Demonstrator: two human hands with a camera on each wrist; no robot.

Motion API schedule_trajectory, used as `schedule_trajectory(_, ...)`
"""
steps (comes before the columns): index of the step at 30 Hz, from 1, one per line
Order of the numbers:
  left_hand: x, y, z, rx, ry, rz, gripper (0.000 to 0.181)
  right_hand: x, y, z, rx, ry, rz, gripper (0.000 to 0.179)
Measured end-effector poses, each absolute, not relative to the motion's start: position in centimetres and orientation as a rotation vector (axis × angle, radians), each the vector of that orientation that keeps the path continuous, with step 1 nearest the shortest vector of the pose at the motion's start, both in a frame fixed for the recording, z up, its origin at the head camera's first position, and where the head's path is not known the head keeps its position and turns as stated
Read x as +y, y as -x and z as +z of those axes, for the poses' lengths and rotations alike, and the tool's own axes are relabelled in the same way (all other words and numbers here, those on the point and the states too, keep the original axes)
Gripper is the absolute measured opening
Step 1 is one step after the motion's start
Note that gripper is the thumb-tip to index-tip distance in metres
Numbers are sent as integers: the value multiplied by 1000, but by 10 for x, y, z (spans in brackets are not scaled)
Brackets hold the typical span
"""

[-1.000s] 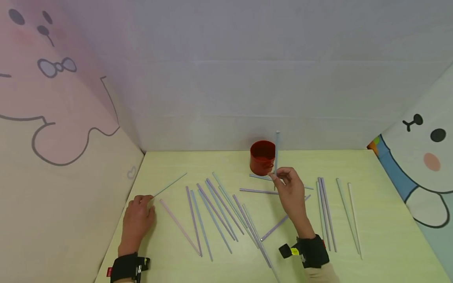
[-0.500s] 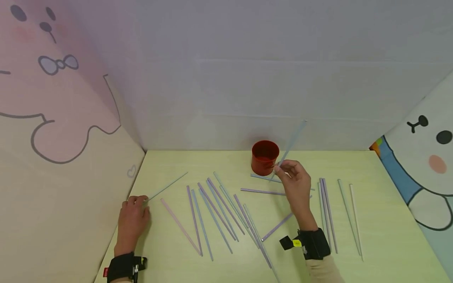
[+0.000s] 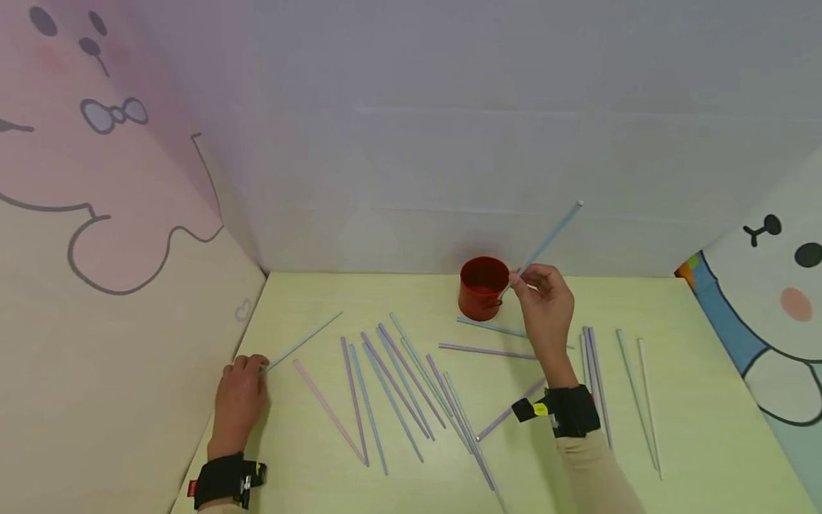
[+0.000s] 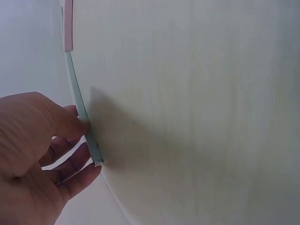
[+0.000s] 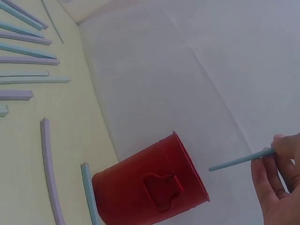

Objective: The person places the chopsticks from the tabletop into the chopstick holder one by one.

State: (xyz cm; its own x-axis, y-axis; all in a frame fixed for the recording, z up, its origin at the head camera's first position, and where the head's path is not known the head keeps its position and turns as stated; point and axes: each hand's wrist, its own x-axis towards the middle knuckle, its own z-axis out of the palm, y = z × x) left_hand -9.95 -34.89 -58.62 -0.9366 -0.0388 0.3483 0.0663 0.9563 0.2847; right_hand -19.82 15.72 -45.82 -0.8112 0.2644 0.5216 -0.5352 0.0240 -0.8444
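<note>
My left hand [image 3: 239, 400] rests at the table's left side and pinches the near end of a pale green stick [image 3: 305, 340]. In the left wrist view, thumb and fingers hold this green stick [image 4: 78, 96] close to its end, along the table edge. At the back, my right hand [image 3: 547, 303] pinches a light blue stick [image 3: 554, 234] in the air, tilted up to the right. Its lower end overlaps the right side of a small red bucket [image 3: 478, 301] in the head view. The right wrist view shows this blue stick [image 5: 239, 161] apart from the bucket's rim [image 5: 192, 164].
Several purple, blue and green sticks lie mid-table, with a pink stick [image 3: 329, 412] on their left. A purple stick [image 3: 484, 350] and a blue stick [image 3: 491, 327] lie in front of the bucket. More sticks, including a white stick [image 3: 650, 407], lie at right. Walls stand behind and beside.
My right hand has risen and moved back with the blue stick, which has gone from upright to tilted right. My left hand has shifted slightly left with the green stick.
</note>
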Motion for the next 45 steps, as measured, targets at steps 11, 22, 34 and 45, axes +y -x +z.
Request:
schedule_trajectory(11, -344, 105, -586, -2783, 14, -465, 15, 153, 220, -465, -1769, -286, 1701, 20)
schedule_trajectory(22, -343, 104, -588, -2776, -16, -449, 17, 152, 223, -490, -1866, -241, 1669, 23)
schedule_trajectory(34, -342, 99, -584, -2780, 13, -405, 13, 152, 226, -494, -2007, -299, 1484, 29)
schedule_trajectory(45, -342, 95, -575, -2718, 110, -312, 29, 167, 228, -504, -1988, -218, 1522, 35)
